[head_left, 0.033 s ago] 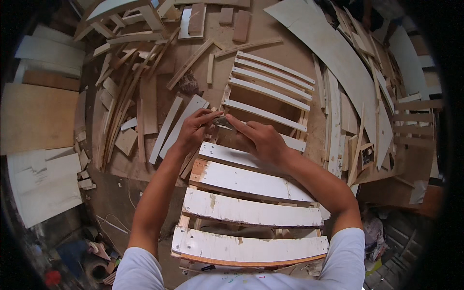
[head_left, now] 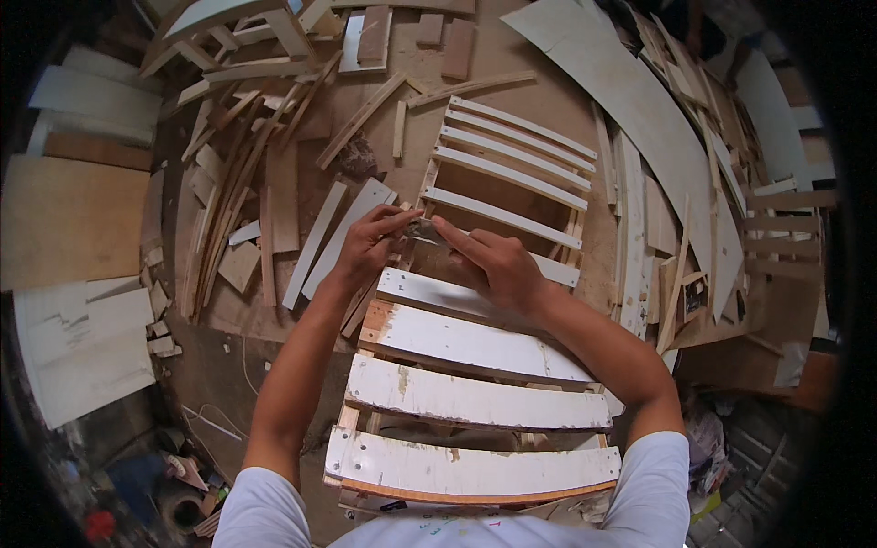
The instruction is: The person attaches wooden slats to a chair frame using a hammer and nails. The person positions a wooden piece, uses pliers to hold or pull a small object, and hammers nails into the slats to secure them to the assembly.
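Observation:
Both hands meet above a slatted wooden frame of white-painted boards (head_left: 475, 402). My left hand (head_left: 370, 242) is closed, thumb and fingertips pinched together. My right hand (head_left: 498, 265) is closed too, its index finger reaching toward the left fingertips. Between the fingertips is a small, thin greyish piece (head_left: 422, 230), which both hands seem to grip; its kind is too small to tell. Under the right wrist lies a white slat (head_left: 438, 294) with screw heads at its left end. Further off, narrower white slats (head_left: 502, 217) cross the frame's far part. The fingers hide some slat edges.
Loose wood strips (head_left: 247, 201) are piled at left, and a large pale curved panel (head_left: 630, 110) leans at right. Cut boards (head_left: 457, 47) lie at the back. White sheets (head_left: 87, 352) stand at far left. A thin cable (head_left: 245, 365) runs over the floor.
The greyish piece between my fingertips shows a thinner, lighter side than before. My hands have barely shifted, and the frame stays in place.

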{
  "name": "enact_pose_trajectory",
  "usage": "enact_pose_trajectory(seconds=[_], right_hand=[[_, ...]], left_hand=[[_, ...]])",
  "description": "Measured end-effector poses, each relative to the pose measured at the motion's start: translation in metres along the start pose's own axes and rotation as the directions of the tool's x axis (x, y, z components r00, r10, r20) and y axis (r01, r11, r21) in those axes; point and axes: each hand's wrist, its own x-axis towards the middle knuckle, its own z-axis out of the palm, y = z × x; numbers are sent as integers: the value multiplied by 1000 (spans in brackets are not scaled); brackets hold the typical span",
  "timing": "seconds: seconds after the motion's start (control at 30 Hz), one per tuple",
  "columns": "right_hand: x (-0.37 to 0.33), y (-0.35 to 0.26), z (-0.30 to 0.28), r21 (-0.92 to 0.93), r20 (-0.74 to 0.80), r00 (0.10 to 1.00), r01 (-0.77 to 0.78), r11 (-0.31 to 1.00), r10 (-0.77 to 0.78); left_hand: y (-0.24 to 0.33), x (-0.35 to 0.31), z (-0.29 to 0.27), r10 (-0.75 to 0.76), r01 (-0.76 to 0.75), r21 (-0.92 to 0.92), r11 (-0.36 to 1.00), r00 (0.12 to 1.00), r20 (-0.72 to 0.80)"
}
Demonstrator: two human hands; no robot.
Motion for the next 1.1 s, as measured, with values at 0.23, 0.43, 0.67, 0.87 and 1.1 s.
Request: enact_pose_trajectory(seconds=[0.23, 0.43, 0.67, 0.87, 1.1], right_hand=[[0, -2, 1, 54, -12, 999, -37, 998, 38], [2, 6, 11, -24, 31, 997, -66, 998, 67], [1, -7, 5, 80, -74, 997, -5, 997, 11], [2, -7, 8, 50, -28, 999, -34, 998, 36], [2, -4, 5, 56, -17, 999, -46, 997, 47]], left_hand=[[-6, -6, 10, -436, 361, -506, 784, 899, -34], [0, 0, 3, -583, 528, -443, 724, 813, 17], [-5, -3, 6, -567, 500, -420, 757, 823, -42], [-6, -6, 11, -560, 476, -442, 760, 825, -77], [-8, -8, 11, -553, 490, -394, 778, 831, -59]])
